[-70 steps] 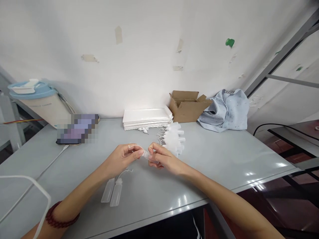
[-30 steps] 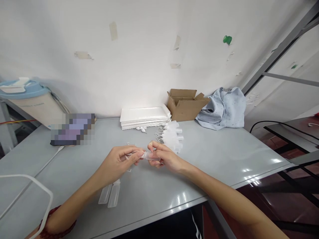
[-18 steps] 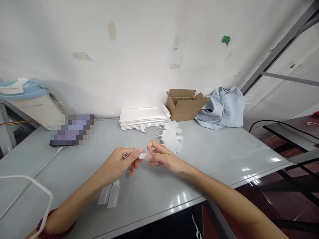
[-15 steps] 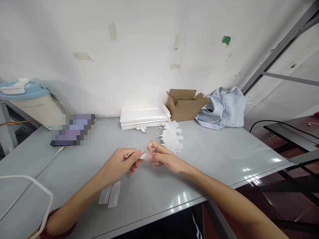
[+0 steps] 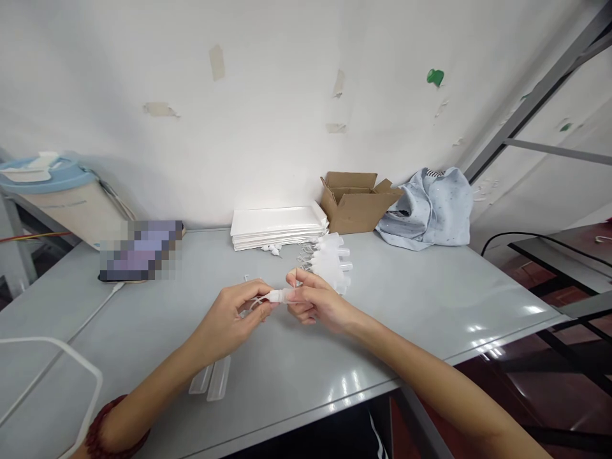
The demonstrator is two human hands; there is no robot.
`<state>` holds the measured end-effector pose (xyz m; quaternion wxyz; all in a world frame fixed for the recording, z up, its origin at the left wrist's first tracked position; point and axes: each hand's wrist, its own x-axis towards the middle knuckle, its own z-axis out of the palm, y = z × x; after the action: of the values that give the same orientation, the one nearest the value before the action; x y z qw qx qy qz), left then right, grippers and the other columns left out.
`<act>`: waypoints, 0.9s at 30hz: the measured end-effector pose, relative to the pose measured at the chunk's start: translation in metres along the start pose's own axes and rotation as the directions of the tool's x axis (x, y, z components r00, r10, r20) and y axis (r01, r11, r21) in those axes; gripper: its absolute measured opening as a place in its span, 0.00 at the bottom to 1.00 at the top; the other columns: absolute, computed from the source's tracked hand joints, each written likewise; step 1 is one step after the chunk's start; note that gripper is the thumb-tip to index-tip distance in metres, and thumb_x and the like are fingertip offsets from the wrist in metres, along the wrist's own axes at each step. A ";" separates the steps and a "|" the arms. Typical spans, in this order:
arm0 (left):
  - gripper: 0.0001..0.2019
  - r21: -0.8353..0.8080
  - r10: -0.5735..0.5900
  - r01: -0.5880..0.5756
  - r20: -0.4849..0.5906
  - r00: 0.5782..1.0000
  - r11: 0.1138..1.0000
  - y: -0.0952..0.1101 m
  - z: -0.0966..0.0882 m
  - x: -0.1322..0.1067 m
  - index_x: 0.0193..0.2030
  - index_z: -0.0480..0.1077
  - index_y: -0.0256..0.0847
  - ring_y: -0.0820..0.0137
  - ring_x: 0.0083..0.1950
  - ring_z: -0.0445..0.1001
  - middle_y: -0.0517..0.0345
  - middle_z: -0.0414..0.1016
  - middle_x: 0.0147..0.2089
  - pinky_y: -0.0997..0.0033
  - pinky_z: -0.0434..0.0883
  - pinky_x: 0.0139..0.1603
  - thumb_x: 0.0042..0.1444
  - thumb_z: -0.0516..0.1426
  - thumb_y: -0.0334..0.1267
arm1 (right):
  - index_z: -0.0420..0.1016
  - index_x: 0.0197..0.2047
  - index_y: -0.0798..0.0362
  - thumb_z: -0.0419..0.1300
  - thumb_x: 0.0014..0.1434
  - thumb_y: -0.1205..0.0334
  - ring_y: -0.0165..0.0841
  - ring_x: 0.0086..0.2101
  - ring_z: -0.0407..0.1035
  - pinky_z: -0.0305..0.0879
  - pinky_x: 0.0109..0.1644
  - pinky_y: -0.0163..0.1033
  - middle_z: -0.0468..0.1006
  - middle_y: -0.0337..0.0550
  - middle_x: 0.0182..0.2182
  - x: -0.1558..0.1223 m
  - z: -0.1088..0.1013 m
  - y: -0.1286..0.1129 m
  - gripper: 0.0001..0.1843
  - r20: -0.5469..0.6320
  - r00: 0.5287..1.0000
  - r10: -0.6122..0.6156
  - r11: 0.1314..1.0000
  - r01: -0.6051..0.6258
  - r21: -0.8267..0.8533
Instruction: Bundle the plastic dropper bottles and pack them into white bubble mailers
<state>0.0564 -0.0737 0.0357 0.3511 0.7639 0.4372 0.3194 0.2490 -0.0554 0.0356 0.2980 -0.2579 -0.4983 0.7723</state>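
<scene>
Beneath the fingers (image 5: 308,295): grey table (image 5: 406,299). Well beyond right fingertips: cardboard box (image 5: 361,215); nearer, just past them: pile of bottles (image 5: 329,258). At right hand (image 5: 325,307): fingers curled, pinching. At left hand (image 5: 232,319): fingertips slightly parted; whether gripping, cannot tell. Pinched by right fingers: one bottle (image 5: 285,296). Between left fingertips: white cap (image 5: 275,296).

Left arm (image 5: 167,363): dark red bracelet (image 5: 95,432) (beaded or braided, too small to tell)
Right arm (image 5: 421,370): bare forearm
Clothes (image 5: 325,437): dark, with white stripe (image 5: 377,435)
</scene>
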 end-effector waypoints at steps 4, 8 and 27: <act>0.13 -0.101 -0.051 0.060 0.092 0.994 0.993 0.005 -0.004 0.000 0.29 0.69 0.40 0.74 0.27 0.65 0.64 0.67 0.25 0.75 0.63 0.29 0.59 0.54 0.45 | 0.53 0.33 0.48 0.58 0.56 0.61 0.23 0.19 0.41 0.41 0.23 0.31 0.47 0.24 0.16 -0.001 0.002 0.000 0.13 -0.016 0.998 -0.059 0.994 0.057 -0.094; 0.16 -0.144 -0.105 0.121 0.111 0.988 0.982 0.006 -0.005 0.001 0.27 0.69 0.40 0.73 0.28 0.67 0.64 0.67 0.24 0.75 0.64 0.30 0.60 0.52 0.48 | 0.56 0.35 0.49 0.58 0.58 0.57 0.24 0.20 0.47 0.45 0.25 0.32 0.55 0.26 0.18 -0.002 0.001 0.000 0.12 -0.078 0.984 -0.160 0.948 0.131 -0.292; 0.11 -0.011 0.074 -0.075 -0.057 0.996 0.997 -0.001 0.004 -0.003 0.31 0.74 0.39 0.73 0.27 0.69 0.61 0.71 0.24 0.74 0.66 0.29 0.60 0.53 0.40 | 0.65 0.33 0.54 0.56 0.59 0.46 0.22 0.17 0.47 0.49 0.20 0.31 0.53 0.26 0.15 0.002 0.001 0.004 0.18 -0.167 0.965 -0.201 0.933 0.136 -0.333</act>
<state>0.0578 -0.0766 0.0323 0.3314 0.7679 0.4161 0.3568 0.2459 -0.0560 0.0322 0.3659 -0.3343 -0.6046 0.6235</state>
